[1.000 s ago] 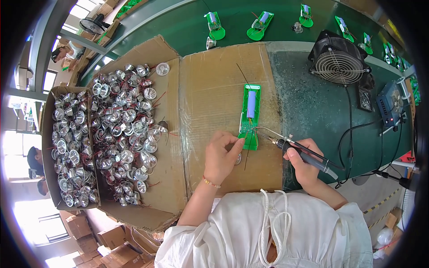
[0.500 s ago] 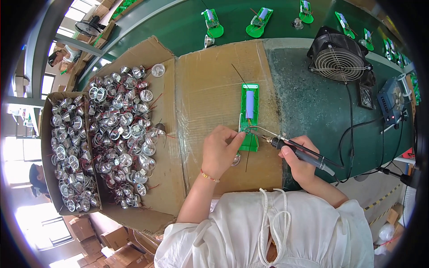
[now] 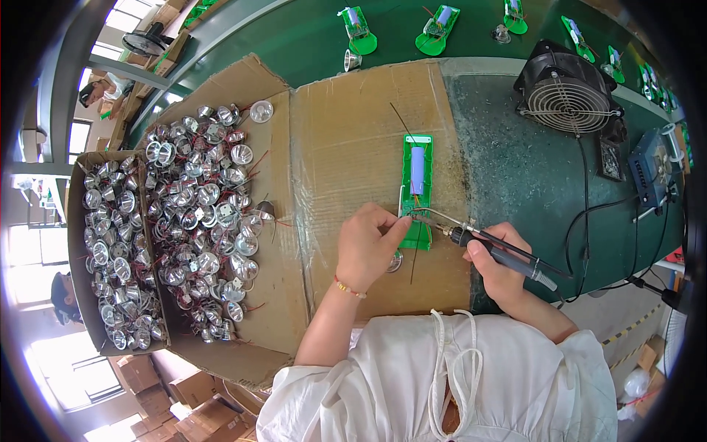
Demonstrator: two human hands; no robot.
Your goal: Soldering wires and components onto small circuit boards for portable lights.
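A green plastic housing [image 3: 428,184] lies on the cardboard with a purple cylindrical battery [image 3: 417,170] and a small circuit board in it. My right hand [image 3: 500,264] is closed round a soldering iron [image 3: 508,259], which has a thin curved metal tube along it. The iron's tip points left at the circuit board in the housing's lower part. My left hand [image 3: 373,247] pinches at the board's left edge, close to the tip; what lies between thumb and finger is too small to make out. A silvery reflector cup [image 3: 396,261] shows partly beside that hand.
To the left, an open cardboard box [image 3: 272,324] holds many reflector cups with red wires. A black fan with a wire guard [image 3: 567,104] and a blue soldering station [image 3: 649,168] stand at right, cables trailing. More green housings [image 3: 439,31] lie along the far side.
The whole view has shifted slightly, so the bench things appear a little further right. Both hands keep their grip and their place at the circuit board.
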